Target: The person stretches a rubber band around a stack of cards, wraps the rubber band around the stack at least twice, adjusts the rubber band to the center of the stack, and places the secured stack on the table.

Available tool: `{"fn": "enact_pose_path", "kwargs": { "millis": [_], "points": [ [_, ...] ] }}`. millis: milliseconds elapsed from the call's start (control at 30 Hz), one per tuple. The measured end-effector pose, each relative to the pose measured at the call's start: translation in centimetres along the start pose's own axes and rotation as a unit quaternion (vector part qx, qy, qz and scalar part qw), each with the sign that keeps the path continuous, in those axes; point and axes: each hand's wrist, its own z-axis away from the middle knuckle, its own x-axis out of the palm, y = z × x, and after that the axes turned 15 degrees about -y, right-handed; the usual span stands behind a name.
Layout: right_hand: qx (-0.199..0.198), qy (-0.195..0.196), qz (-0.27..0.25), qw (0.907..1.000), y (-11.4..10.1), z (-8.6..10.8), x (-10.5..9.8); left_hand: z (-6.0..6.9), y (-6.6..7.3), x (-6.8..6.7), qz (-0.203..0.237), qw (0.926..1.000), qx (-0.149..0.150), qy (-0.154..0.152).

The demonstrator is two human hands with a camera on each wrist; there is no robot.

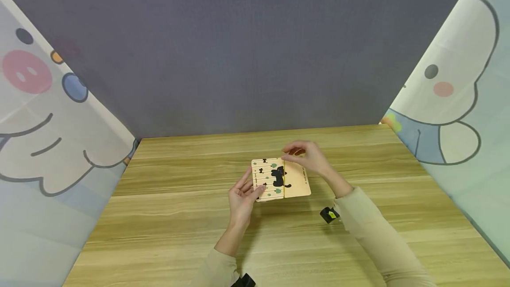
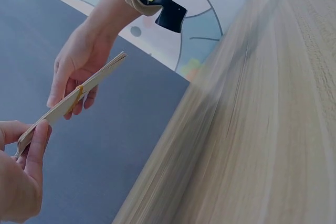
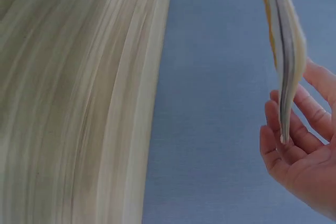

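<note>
A thin notebook (image 1: 296,180) with a black cat, green leaves and lines on its cover is held up over the table. My left hand (image 1: 241,200) grips its left edge, thumb on the cover and fingers behind. A yellow elastic band (image 1: 284,185) runs across the notebook from top to bottom. At the top edge my right hand (image 1: 311,157) pinches the band between thumb and forefinger, its other fingers loosely curled. From the left wrist, the notebook (image 2: 100,77) shows edge-on. The right wrist view shows its page edges (image 3: 286,51) and my left hand (image 3: 310,156).
The wood-grain table (image 1: 167,225) spreads under both hands. Behind it stands a dark grey panel (image 1: 255,56). Cartoon-printed curtains (image 1: 442,114) flank both sides. Black wrist cameras (image 1: 328,215) are strapped at the sleeves.
</note>
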Motion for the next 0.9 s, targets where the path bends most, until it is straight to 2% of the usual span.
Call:
{"fn": "enact_pose_path", "kwargs": {
  "millis": [167, 400, 700, 900],
  "points": [
    [0.015, -0.011, -0.022, 0.9996, 0.3, -0.1, 0.0, 0.0, 0.0, 0.0, -0.004, 1.0000, 0.002, 0.000],
    [0.032, -0.027, -0.043, 0.9982, -1.8, 0.6, -0.3, -0.1, 0.0, 0.0, 0.007, 0.9999, 0.007, -0.008],
    [0.040, -0.034, -0.078, 0.9956, -1.6, 0.8, 0.0, -0.1, -0.2, 0.1, 0.008, 0.9999, 0.003, -0.005],
    [0.031, -0.040, -0.113, 0.9923, -1.2, 0.5, 0.4, -0.1, -0.4, 0.4, -0.003, 0.9998, 0.009, -0.017]
  ]
}}
